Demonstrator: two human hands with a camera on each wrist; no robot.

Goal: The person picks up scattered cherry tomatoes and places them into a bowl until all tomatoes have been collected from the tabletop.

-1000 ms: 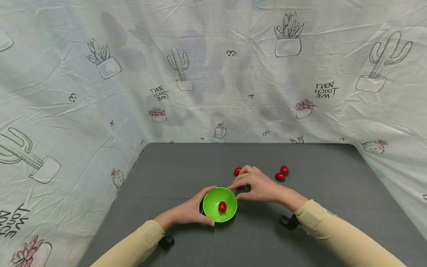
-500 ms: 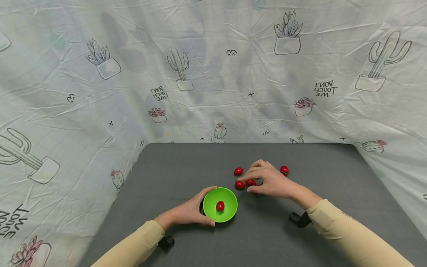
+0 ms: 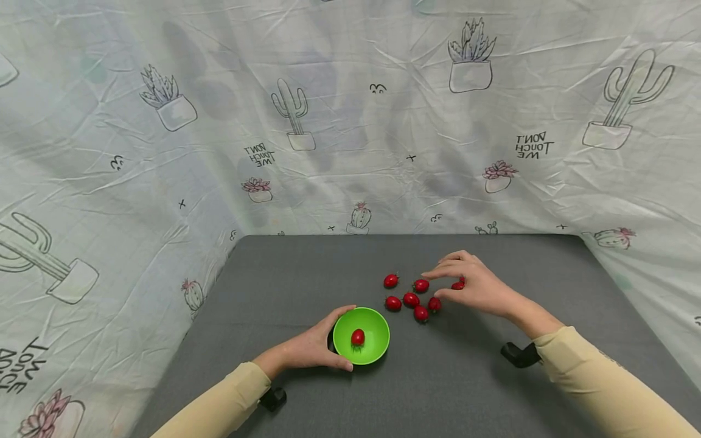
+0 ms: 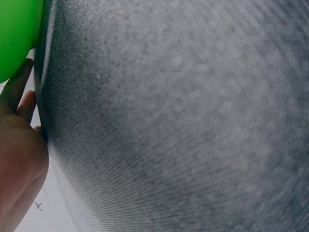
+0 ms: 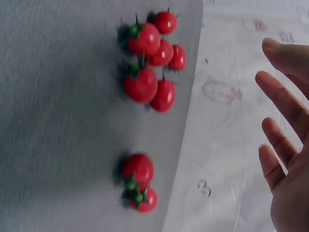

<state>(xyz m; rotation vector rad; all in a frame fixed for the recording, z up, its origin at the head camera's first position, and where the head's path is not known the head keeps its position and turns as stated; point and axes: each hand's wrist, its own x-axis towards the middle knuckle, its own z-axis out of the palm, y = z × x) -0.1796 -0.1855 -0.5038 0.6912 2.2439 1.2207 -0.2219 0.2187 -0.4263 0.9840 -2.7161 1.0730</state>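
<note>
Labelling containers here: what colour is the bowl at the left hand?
Bright green bowl; it shows best in the head view.

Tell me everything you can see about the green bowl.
The bowl is round, plain bright green and smooth, plastic by its look. It stands upright on the dark grey table, open side up, with one red tomato lying inside. The left hand is curled round its left side, spanning from far edge to near.

Free tabletop [image 3: 438, 377] nearside of obstructing tomatoes [image 3: 411, 300]

Green bowl [image 3: 378, 332], red tomatoes [image 3: 411, 299]
</note>
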